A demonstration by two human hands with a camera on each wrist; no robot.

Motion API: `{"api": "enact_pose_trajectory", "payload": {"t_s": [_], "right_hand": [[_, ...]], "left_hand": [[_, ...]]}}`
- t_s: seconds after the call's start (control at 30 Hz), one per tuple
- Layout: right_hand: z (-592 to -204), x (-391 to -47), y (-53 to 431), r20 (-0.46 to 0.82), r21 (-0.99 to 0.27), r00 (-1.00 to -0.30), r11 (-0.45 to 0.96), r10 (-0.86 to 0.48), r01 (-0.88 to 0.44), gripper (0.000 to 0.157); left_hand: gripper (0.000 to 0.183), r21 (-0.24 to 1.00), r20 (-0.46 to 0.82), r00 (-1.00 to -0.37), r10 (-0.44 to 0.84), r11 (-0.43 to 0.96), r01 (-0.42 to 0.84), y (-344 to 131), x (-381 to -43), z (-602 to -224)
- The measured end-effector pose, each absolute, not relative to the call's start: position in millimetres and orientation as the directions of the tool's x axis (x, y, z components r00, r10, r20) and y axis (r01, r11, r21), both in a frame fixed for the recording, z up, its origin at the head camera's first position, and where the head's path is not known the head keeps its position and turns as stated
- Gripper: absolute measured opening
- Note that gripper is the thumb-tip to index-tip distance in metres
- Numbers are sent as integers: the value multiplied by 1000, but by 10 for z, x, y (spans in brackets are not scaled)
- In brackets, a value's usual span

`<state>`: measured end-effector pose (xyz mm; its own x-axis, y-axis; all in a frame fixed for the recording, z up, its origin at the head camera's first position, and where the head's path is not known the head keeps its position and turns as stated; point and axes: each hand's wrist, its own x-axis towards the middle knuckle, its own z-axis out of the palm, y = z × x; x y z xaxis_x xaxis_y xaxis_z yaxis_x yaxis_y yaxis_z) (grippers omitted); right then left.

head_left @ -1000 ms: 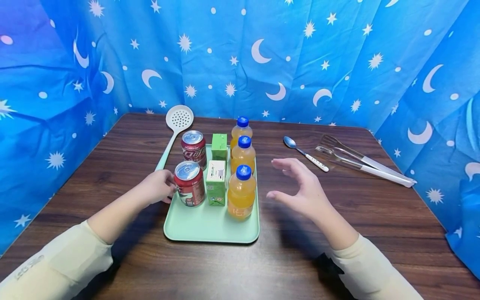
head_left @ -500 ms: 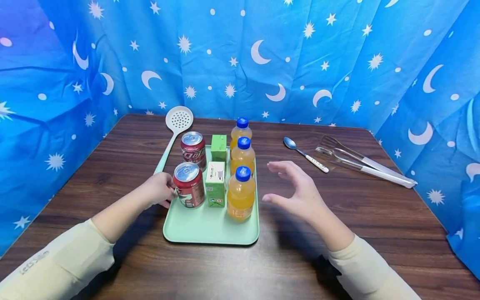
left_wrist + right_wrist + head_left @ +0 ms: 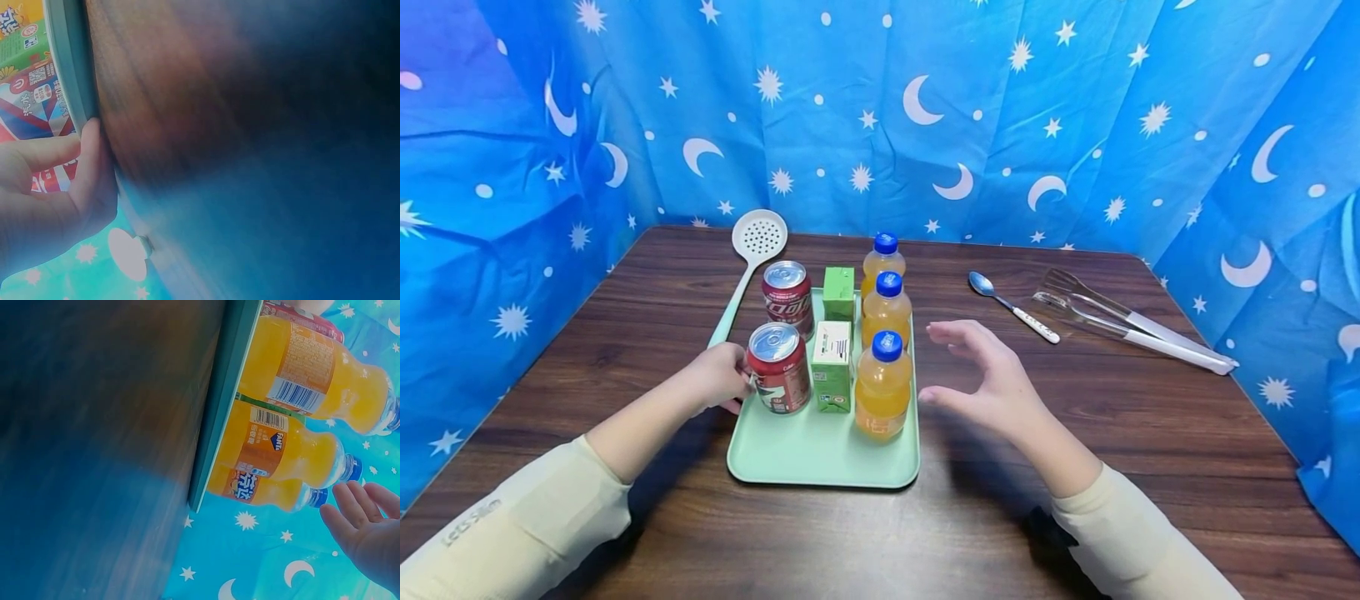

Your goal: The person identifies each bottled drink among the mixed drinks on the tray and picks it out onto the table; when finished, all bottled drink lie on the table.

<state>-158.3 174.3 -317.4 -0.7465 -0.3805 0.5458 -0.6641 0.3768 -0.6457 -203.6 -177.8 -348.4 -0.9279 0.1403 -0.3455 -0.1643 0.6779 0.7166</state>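
Observation:
At the left rim of a pale green tray (image 3: 820, 460), my left hand (image 3: 715, 377) pinches the edge; the left wrist view shows thumb and finger meeting there. Beside that hand a red soda can (image 3: 780, 372) stands on the tray, a second soda can (image 3: 788, 304) behind it. Two green drink cartons (image 3: 832, 373) form the middle row. Along the right side stand three orange soda bottles (image 3: 882, 393) with blue caps. My right hand (image 3: 988, 379) hovers right of the bottles, thumb and fingers spread apart, touching nothing.
A skimmer (image 3: 759, 237) lies left of the tray, its handle reaching down near my left hand. Toward the right lie a spoon (image 3: 1011, 307) and a pair of tongs (image 3: 1138, 325). A blue curtain (image 3: 880, 125) with moons and stars surrounds the wooden table (image 3: 820, 542).
My right hand has drifted slightly left, closer to the tray and bottles. My left hand stays at the tray's left rim, and the drinks stand as before.

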Motion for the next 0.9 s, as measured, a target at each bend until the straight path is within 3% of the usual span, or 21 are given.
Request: {"api": "enact_pose_trajectory", "payload": {"t_s": [0.9], "right_hand": [[-3166, -1633, 1582, 510, -688, -741, 310, -437, -656, 67]], "left_hand": [[16, 728, -359, -922, 144, 662, -180, -1788, -2021, -3455]]}}
